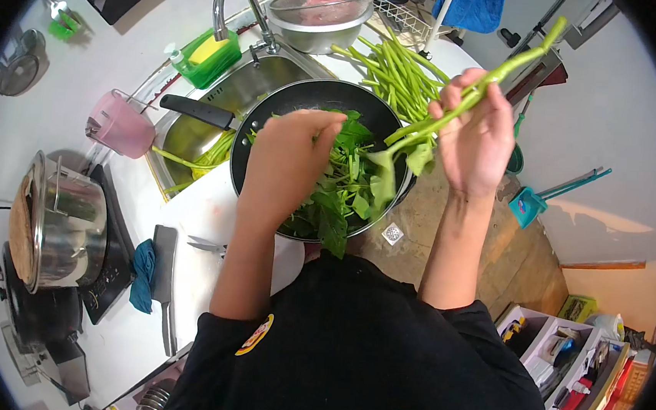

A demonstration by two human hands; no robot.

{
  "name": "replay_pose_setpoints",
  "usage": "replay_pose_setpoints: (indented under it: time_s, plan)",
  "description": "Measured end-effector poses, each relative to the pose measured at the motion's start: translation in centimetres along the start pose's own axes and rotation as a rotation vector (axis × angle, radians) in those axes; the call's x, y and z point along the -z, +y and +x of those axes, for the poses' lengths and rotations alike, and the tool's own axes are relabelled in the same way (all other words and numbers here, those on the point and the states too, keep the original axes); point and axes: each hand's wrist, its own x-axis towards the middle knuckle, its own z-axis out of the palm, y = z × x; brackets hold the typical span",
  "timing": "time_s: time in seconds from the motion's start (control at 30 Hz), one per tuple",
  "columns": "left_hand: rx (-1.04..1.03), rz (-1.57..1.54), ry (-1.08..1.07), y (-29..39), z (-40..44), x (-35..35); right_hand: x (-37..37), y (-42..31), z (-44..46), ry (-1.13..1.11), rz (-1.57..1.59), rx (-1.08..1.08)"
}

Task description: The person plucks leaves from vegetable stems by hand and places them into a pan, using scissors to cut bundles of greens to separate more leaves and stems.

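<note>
A long green leafy vegetable stalk (512, 69) is pinched in my right hand (475, 143), its thick end pointing up and right, its limp leaves hanging over the pan's right rim. Above the black frying pan (254, 161), my left hand (290, 144) is closed with its back toward me; what its fingers hold, if anything, is hidden. Cut and torn green leaves (345, 183) fill much of the pan, some poking over the near rim. Behind the pan, to the right, lies a pile of bare green stalks (403, 80).
The steel sink (277, 62) holds more greens (212, 153) under the pan handle. A colander (320, 8) with pinkish contents sits on a bowl (318, 38). To the left are a cleaver (163, 261), a blue cloth (143, 275), a knife blade (205, 245) and a steel pot (72, 223).
</note>
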Motion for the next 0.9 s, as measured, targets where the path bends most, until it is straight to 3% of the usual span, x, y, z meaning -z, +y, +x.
replay_pose_setpoints:
  time_s: [0.17,0.27,0.57,0.67,0.77,0.9]
  plan:
    - [-0.055,-0.303,0.088,2.3,1.3,0.4,-1.2,0.6,0.0,-0.020,-0.382,-0.058]
    - [-0.047,-0.331,-0.148,2.2,1.6,0.3,-1.7,0.6,0.0,-0.016,-0.472,-0.041]
    - [0.091,-0.552,-0.289,1.2,1.4,-1.1,-1.6,0.7,-0.1,-0.001,-0.565,-0.004]
    - [0.156,-0.613,-0.070,1.5,1.6,-1.8,-1.2,0.7,0.0,-0.013,-0.605,0.064]
    - [0.244,-0.936,0.153,1.0,2.1,-2.6,-1.6,1.3,-1.0,-0.095,-0.609,0.036]
    - [0.236,-1.031,0.360,0.3,2.6,-3.7,-2.1,3.2,-1.9,-0.115,-0.659,0.144]
